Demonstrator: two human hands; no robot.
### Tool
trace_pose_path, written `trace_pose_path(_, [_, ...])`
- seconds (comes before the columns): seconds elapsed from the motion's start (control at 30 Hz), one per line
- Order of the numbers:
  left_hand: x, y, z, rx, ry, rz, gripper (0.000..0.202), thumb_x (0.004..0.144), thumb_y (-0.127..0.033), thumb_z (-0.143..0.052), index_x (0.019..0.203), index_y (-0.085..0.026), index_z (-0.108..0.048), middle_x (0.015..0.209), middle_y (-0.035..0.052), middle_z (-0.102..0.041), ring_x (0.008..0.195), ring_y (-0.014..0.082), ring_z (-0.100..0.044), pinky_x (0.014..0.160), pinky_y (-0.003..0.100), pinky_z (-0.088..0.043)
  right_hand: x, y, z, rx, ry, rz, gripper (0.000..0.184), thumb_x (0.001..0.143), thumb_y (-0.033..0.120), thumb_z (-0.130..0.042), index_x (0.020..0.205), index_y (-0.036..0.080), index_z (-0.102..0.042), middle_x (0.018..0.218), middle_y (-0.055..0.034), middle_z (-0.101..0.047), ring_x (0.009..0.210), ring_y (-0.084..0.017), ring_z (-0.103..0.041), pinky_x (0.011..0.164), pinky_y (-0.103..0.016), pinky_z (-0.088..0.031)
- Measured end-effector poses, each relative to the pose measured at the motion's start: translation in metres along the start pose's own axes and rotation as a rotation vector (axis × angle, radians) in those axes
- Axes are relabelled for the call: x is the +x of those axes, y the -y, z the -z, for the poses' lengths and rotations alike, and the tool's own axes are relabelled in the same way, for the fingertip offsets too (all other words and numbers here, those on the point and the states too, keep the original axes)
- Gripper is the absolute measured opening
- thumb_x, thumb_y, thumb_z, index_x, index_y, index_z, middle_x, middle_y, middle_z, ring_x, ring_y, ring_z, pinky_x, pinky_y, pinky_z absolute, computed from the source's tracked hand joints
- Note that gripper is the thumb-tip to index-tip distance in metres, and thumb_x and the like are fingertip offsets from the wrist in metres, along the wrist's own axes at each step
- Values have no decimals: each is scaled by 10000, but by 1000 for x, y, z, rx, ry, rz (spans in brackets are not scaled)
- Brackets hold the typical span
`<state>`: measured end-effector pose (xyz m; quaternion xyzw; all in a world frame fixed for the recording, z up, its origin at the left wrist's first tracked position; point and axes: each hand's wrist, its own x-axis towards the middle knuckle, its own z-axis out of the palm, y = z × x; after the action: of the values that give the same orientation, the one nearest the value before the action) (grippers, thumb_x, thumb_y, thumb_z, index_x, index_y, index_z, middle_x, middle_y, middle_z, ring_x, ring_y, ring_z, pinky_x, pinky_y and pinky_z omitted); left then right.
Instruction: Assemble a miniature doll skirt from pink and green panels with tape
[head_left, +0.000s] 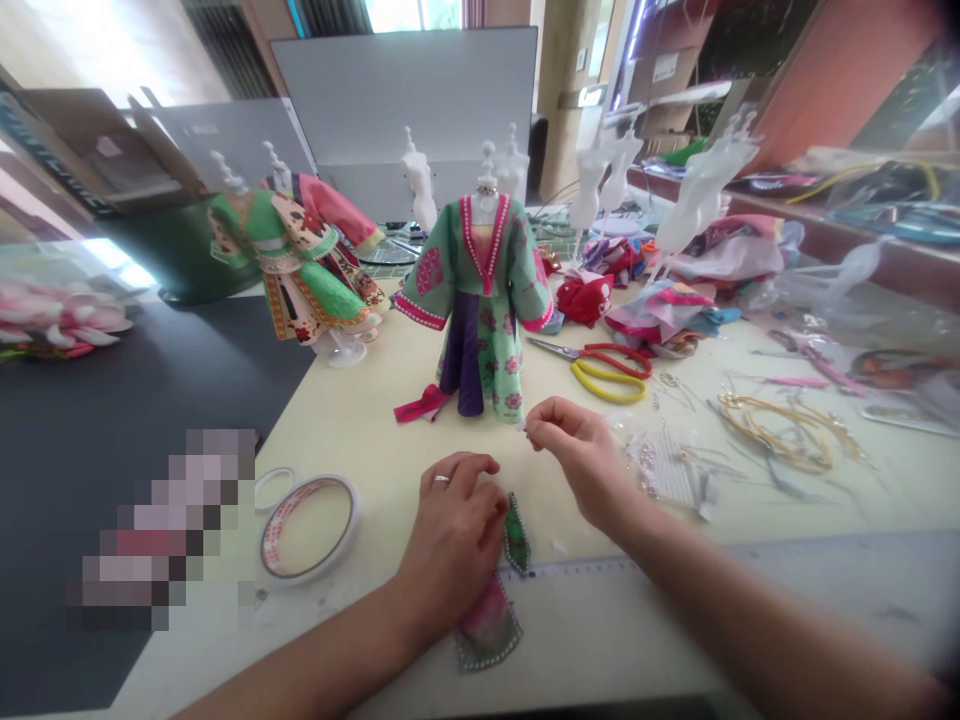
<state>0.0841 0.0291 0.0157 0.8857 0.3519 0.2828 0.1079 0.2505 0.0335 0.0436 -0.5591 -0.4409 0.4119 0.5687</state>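
Observation:
My left hand (456, 525), a ring on one finger, is closed with curled fingers over a pink fabric strip (489, 632) edged with beads. A green bead-edged fabric tip (517, 535) shows beside its fingers; the part under the palm is hidden. My right hand (576, 450) pinches a tiny whitish piece (521, 426), too small to name, near the hem of a doll dress. That green and pink doll robe (517, 245) with wide sleeves and a purple panel hangs on a small white mannequin. A folded pink ribbon (421, 404) lies at the foot of it.
Two tape rolls (352, 515) lie left of my hands. Scissors (609, 372) with red and yellow handles rest behind my right hand. Golden wire (780, 432) and beads lie right, with fabric scraps (660, 312) behind. More dressed mannequins (300, 260) stand left; a ruler (720, 555) lies in front.

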Motion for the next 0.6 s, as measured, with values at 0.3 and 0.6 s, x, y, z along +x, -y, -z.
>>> trace_pose_path(0.3, [1, 2, 1, 35, -4, -3, 106, 778, -63, -545, 784, -162, -585, 1102, 93, -599, 1100, 264, -481, 944, 454, -349, 0, 1, 0, 7, 6, 7, 65, 669, 207, -542, 611, 187, -564, 588, 38, -497, 607, -114, -429, 581, -270, -341])
trace_pose_path(0.6, [8, 7, 13, -139, -120, 97, 40, 854, -167, -514, 818, -169, -531, 1032, 81, -607, 1038, 222, -525, 920, 397, -392, 0, 1, 2, -21, 11, 6, 74, 690, 203, -545, 622, 181, -563, 577, 44, -486, 587, -100, -413, 543, -245, -323])
